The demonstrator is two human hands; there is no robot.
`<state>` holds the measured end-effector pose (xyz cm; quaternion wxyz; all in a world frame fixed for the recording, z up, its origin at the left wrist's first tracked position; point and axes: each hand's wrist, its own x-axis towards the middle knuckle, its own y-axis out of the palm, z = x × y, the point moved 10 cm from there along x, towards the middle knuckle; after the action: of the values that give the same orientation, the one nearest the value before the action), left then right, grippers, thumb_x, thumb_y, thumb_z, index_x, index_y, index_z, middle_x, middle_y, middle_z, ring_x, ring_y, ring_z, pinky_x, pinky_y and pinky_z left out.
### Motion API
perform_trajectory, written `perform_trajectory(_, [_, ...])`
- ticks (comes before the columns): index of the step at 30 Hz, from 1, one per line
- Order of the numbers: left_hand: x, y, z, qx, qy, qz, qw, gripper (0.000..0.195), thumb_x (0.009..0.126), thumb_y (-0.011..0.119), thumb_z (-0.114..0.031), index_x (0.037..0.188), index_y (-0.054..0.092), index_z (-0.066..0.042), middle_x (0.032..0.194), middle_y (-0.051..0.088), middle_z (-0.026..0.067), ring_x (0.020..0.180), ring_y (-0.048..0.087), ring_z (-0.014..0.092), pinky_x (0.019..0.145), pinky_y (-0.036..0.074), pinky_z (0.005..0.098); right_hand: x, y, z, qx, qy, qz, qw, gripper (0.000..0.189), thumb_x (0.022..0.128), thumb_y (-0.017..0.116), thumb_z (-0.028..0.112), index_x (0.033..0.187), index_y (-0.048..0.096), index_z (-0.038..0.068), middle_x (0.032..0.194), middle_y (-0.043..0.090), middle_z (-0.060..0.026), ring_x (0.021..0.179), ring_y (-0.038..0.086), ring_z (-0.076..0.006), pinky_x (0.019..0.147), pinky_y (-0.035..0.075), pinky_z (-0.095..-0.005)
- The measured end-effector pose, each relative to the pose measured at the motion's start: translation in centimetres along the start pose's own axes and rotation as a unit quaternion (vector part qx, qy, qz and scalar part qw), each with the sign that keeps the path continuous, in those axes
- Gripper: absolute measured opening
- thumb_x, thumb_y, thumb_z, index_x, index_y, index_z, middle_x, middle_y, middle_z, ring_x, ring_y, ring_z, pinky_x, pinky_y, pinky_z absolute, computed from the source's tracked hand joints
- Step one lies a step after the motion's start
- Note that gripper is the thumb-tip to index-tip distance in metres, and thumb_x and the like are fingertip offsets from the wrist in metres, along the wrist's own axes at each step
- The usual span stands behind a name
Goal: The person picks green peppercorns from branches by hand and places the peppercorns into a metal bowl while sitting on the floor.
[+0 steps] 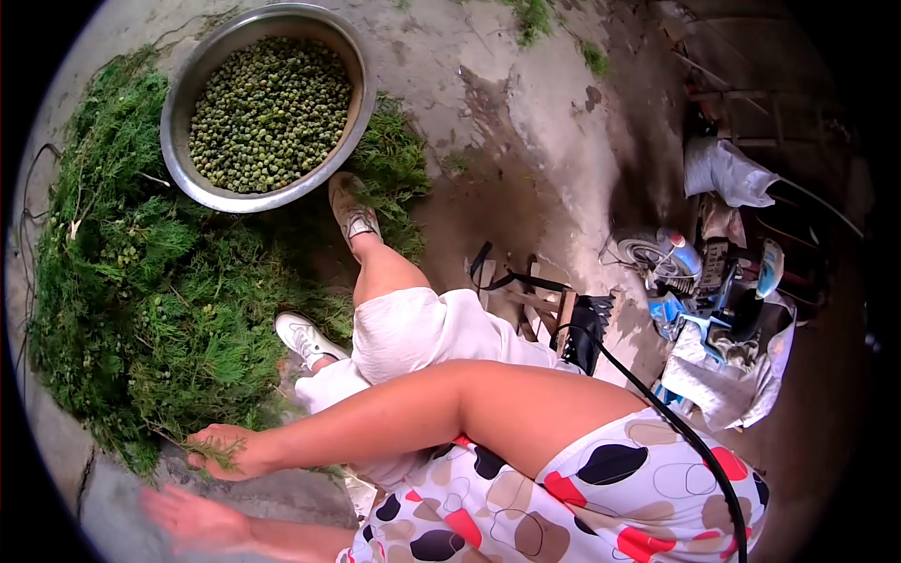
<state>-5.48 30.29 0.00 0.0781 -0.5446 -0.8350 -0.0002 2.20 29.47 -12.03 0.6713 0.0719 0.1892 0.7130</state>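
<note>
My right hand (236, 454) is closed around a small green conifer sprig (219, 452) at the near edge of a large heap of cut conifer branches (162, 281). Below it in the picture, my left hand (193, 517) is blurred. Its fingers stretch out over the concrete and hold nothing that I can see. A wide metal basin (361, 112) rests at the top of the heap, beside my foot. Inside lie a great many small round green cones (271, 116).
My white shoes (306, 341) stand against the branches. A wooden frame (538, 299) with black straps is by my legs. Farther right are a blue motorcycle (693, 281) and a white sack (728, 172). A black cable (669, 415) crosses my patterned top. Loose sprigs (533, 21) litter the concrete floor (493, 176).
</note>
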Motion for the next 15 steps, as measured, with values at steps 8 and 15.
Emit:
perform_trajectory(8, [-4.7,10.5,-9.3,-0.09,0.112,0.201,0.969,0.059,0.092,0.033,-0.042,0.132,0.029,0.0,0.138,0.028,0.0146,0.128,0.025,0.027,0.105,0.019,0.0414,0.0,0.7,1.7,0.016,0.003,0.062,0.998,0.007,0.079,0.047,0.006,0.076,0.043,0.001,0.06,0.043,-0.015,0.055,0.041,-0.0281,0.052,0.033,-0.0389])
perform_trajectory(15, [-18.3,24.3,-12.8,-0.223,-0.033,0.607,0.762,0.06,0.093,0.032,-0.043,0.136,0.025,-0.002,0.141,0.024,0.0155,0.131,0.02,0.029,0.107,0.015,0.0442,-1.0,1.6,1.2,-0.02,-0.059,0.094,0.994,0.011,0.075,0.042,0.003,0.084,0.049,0.002,0.069,0.053,-0.014,0.06,0.047,-0.0272,0.056,0.04,-0.0339])
